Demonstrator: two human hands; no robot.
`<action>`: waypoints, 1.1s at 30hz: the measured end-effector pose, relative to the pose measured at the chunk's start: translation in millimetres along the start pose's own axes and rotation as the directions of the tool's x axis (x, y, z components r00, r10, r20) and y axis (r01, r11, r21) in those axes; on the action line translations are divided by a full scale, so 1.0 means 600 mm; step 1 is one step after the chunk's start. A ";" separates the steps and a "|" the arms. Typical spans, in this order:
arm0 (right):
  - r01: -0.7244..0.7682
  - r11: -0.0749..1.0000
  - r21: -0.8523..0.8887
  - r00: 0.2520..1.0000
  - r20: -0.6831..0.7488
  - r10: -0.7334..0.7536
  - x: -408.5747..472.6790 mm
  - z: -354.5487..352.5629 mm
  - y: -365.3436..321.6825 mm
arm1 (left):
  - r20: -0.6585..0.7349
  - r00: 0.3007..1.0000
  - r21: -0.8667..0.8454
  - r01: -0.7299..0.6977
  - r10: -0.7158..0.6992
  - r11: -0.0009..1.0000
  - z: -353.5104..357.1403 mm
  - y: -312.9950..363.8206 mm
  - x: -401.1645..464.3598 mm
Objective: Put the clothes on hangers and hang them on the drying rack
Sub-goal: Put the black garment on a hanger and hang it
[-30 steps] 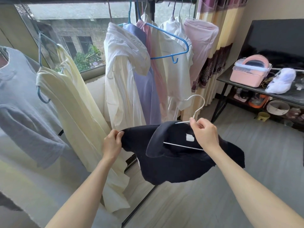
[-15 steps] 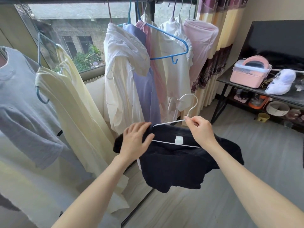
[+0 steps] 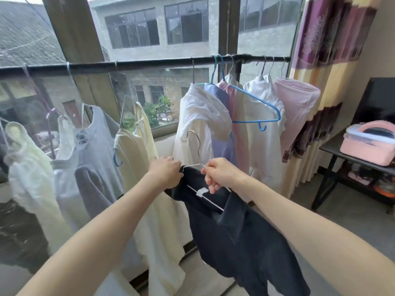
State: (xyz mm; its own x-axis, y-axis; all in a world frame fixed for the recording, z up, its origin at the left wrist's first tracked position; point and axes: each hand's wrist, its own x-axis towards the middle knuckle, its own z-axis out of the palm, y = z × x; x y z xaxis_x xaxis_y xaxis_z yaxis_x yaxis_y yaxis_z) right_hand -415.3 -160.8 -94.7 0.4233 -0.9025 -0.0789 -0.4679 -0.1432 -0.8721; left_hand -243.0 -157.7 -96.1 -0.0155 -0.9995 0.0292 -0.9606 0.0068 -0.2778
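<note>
A dark navy garment (image 3: 237,231) hangs on a white hanger (image 3: 195,144) held in front of me, below the black rack bar (image 3: 149,65). My left hand (image 3: 165,173) grips the garment's left shoulder at the hanger's end. My right hand (image 3: 222,174) pinches the hanger's neck and the collar near a white label (image 3: 202,192). The hanger's hook points up, well under the bar. Several garments hang on the bar: pale yellow (image 3: 141,167), grey (image 3: 96,150), white (image 3: 203,122), pink (image 3: 297,112).
An empty blue hanger (image 3: 256,107) hangs among the clothes on the right. A curtain (image 3: 320,82) falls at the right. A dark table (image 3: 352,157) carries a pink box (image 3: 372,142). The bar has a gap between the yellow and white garments.
The view has tilted up so the rack bar shows. Both hands have risen with the hanger and moved left; my left hand shifted from the collar front to the garment's left shoulder.
</note>
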 end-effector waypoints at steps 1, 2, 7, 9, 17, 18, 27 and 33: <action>0.045 0.999 -0.003 0.999 -0.018 -0.045 0.015 -0.005 -0.030 | -0.078 0.997 0.017 0.000 0.001 1.000 -0.027 -0.016 -0.002; 0.083 0.997 -0.003 0.995 -0.048 -0.083 0.025 -0.010 -0.054 | -0.141 0.990 0.021 -0.002 0.005 1.000 -0.050 -0.025 -0.004; 0.237 0.971 -0.011 0.947 -0.219 -0.234 0.115 -0.034 -0.198 | -0.291 0.938 -0.141 0.155 -0.191 0.978 -0.149 -0.130 -0.004; 0.265 0.962 -0.070 0.912 -0.307 -0.274 0.159 -0.035 -0.243 | -0.272 0.925 -0.173 0.223 -0.264 0.959 -0.154 -0.166 -0.002; 0.167 0.958 -0.233 0.889 -0.384 -0.248 0.268 -0.004 -0.309 | -0.075 0.974 -0.346 0.178 -0.216 0.921 -0.095 -0.206 -0.001; 0.149 0.958 -0.243 0.897 -0.374 -0.235 0.279 0.004 -0.306 | -0.084 0.972 -0.357 0.175 -0.218 0.918 -0.092 -0.208 0.001; 0.225 0.934 -0.279 0.896 -0.317 -0.310 0.285 -0.004 -0.247 | -0.320 0.916 -0.305 0.143 -0.243 0.942 -0.107 -0.191 0.026; -0.117 0.762 -0.637 0.776 -0.538 -0.330 0.271 -0.074 -0.174 | -0.420 0.907 -0.287 -0.115 -0.017 0.951 -0.125 -0.117 0.073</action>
State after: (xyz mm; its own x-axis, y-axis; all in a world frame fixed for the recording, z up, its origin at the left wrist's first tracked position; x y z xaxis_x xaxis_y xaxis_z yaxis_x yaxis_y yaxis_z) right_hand -331.9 -310.6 4.9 0.0654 -0.8712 0.4865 -0.9003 -0.2617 -0.3477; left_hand -197.1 -199.4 -3.6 -0.1147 -0.8933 0.4346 -0.9913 0.1311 0.0079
